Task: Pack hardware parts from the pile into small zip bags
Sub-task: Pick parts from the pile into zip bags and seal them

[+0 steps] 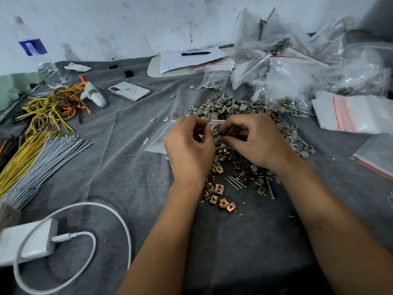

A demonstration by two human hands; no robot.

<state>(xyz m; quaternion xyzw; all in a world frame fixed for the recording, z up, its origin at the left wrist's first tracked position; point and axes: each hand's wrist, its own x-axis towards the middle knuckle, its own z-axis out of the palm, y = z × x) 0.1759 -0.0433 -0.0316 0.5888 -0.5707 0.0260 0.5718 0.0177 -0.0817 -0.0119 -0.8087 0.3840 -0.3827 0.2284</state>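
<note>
both hands, left hand (190, 143) and right hand (253, 139), pinch the small zip bag (215, 129) between them, directly above the pile (231, 165), its red seal running hand to hand.

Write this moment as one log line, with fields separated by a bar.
step: closing bag | left hand: pinches small zip bag | right hand: pinches same bag | parts pile: under hands

A white wall (127, 28) runs across the twelve o'clock side, scuffed with dark marks and scratches. It meets the table (131, 167) along a line from nine o'clock up toward one o'clock. The table is covered by a grey felt-like cloth (244, 241), creased in long folds. The light is even and cool, with soft shadows.
</note>
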